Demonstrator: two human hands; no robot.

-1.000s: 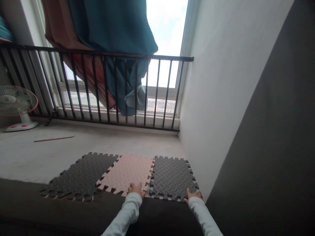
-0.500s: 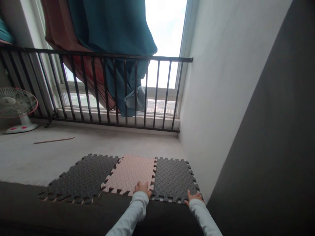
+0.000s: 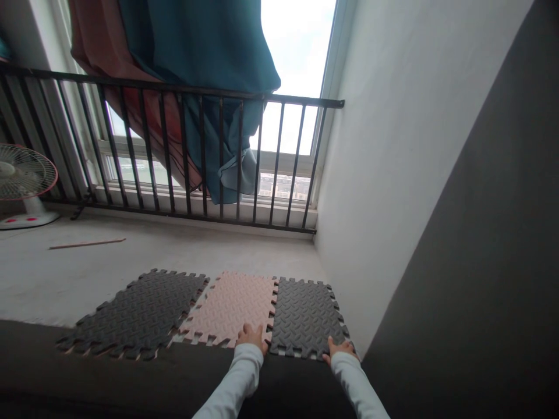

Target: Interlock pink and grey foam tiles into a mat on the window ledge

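Observation:
Three foam puzzle mat tiles with raised tread patterns and toothed edges lie in a row on the pale floor. The pink foam mat tile is in the middle, between the left dark grey tile and the right dark grey tile. My left hand rests with fingers spread on the pink tile's front right corner. On the right dark tile's front right corner lies my right hand, fingers apart and thumb by the front edge. A narrow strip of floor shows between the pink tile and the left one.
Beyond the tiles runs a black metal railing before a window with a teal and pink curtain. A white wall rises close on the right. A fan and a thin stick are on the left floor.
The gap between the left dark tile and the pink tile has widened. Both hands stay on their tiles. The view has turned slightly.

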